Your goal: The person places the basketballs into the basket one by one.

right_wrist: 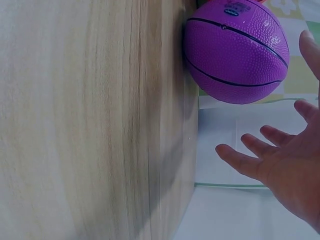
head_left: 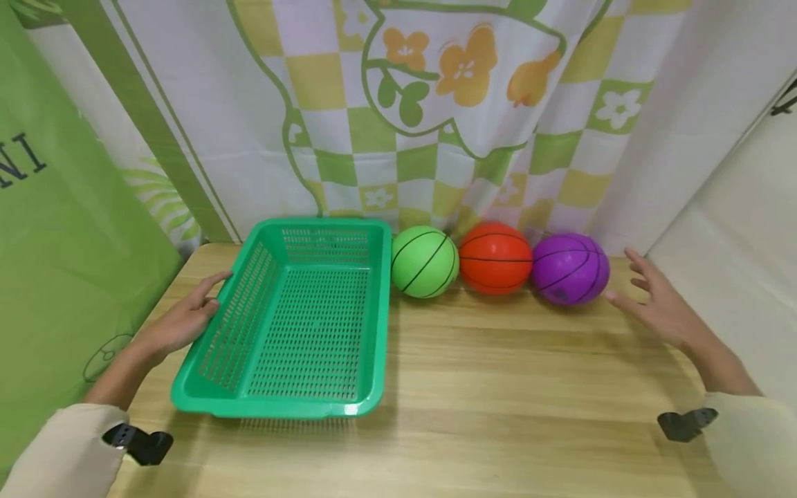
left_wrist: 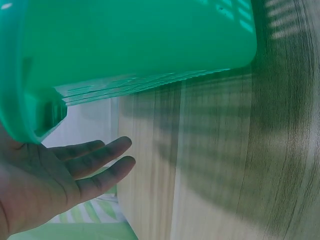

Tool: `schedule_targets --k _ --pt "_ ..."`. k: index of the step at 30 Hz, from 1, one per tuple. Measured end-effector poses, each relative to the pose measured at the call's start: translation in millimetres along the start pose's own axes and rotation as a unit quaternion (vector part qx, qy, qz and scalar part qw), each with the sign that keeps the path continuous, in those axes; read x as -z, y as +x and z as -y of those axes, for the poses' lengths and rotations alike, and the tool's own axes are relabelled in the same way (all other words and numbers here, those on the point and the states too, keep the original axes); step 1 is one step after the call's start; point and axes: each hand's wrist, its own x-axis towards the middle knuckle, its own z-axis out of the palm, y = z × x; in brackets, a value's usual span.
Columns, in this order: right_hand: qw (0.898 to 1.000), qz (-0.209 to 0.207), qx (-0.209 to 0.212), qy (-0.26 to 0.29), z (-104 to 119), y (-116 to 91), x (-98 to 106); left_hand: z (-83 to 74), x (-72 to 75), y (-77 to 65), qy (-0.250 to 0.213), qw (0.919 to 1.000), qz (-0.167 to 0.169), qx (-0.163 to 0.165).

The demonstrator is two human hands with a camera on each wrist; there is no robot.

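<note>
A green plastic basket (head_left: 311, 332) with slotted walls and floor stands on the wooden table. At its left rim is my left hand (head_left: 187, 318), thumb and index finger against the edge; in the left wrist view the rim hides part of this hand, while three fingers (left_wrist: 100, 162) extend loosely below it. To the basket's right, a green ball (head_left: 425, 262), a red ball (head_left: 495, 259) and a purple ball (head_left: 570, 269) sit in a row. My right hand (head_left: 663, 311) is just right of the purple ball, fingers spread, holding nothing.
Behind the balls hangs a checked, flowered curtain (head_left: 423, 152). Green fabric (head_left: 62, 242) borders the left side and a pale sheet (head_left: 741, 228) the right. Bare wooden tabletop (head_left: 498, 387) stretches in front of the balls.
</note>
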Motion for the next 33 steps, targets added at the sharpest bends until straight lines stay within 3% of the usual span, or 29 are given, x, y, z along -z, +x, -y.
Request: schedule_targets --k 5,8,12,15,22,33 --pt "1.000 0.005 0.009 0.005 -2 -1 0 -0.9 -2.0 -1.2 -0.031 0.9995 0.005 0.007" --pt "1.000 0.004 0.018 0.006 -3 1 2 -1.3 -2.5 -2.1 -0.085 0.9962 0.012 0.015" --pt "1.000 0.004 0.008 0.026 -3 5 3 2.0 -2.2 -2.9 -0.182 0.9825 0.028 0.026" --pt "0.999 0.007 -0.004 0.046 -4 6 1 5.5 -2.2 -3.8 -0.220 0.9746 0.032 0.030" --pt "0.995 0.021 -0.022 0.090 -7 6 -2 10.1 -2.8 -5.5 -0.239 0.9696 0.031 0.040" --pt "0.984 0.051 -0.026 0.167 -15 15 -8 10.4 -3.7 -3.3 -0.238 0.9700 0.029 0.040"
